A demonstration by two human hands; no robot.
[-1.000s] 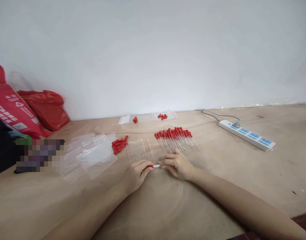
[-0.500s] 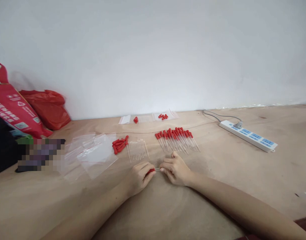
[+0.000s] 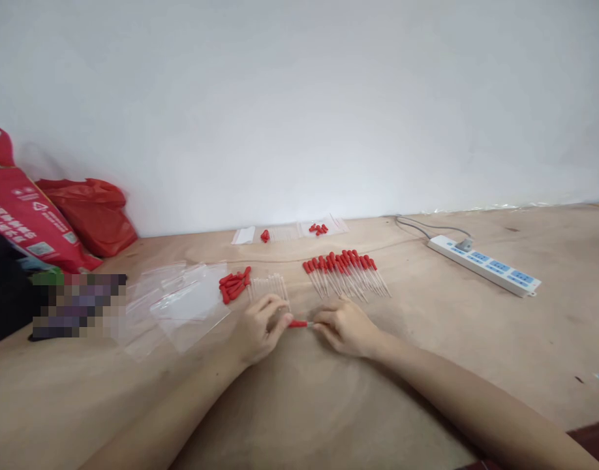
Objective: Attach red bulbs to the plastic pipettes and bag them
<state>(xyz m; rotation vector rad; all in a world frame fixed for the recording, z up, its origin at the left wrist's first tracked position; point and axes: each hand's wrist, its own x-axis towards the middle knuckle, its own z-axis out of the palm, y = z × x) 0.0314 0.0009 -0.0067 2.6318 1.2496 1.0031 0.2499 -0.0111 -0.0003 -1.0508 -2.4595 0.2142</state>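
Observation:
My right hand (image 3: 346, 326) pinches the clear tube of a dropper (image 3: 298, 324), whose red rubber bulb points left. My left hand (image 3: 263, 329) is at the bulb's free end, thumb and fingers apart; whether the thumb tip touches the bulb I cannot tell. Just beyond my left hand lies a row of clear tubes (image 3: 270, 286), partly hidden by its fingers. Left of them is a small pile of loose red bulbs (image 3: 233, 286). Beyond my right hand, droppers with red bulbs (image 3: 346, 264) lie side by side, bulbs toward the wall.
Clear zip bags (image 3: 186, 300) lie on the wooden table (image 3: 299, 405) at left, near a pixelated dark object (image 3: 81, 307) and red bags (image 3: 91, 212). More bulbs (image 3: 318, 229) and tubes (image 3: 284, 234) lie near the wall. A power strip (image 3: 485, 264) with a grey cable is at right.
My left hand has loosened from the red bulb and drawn back to the left, so the bulb now shows. My right hand still holds the tube, in nearly the same place.

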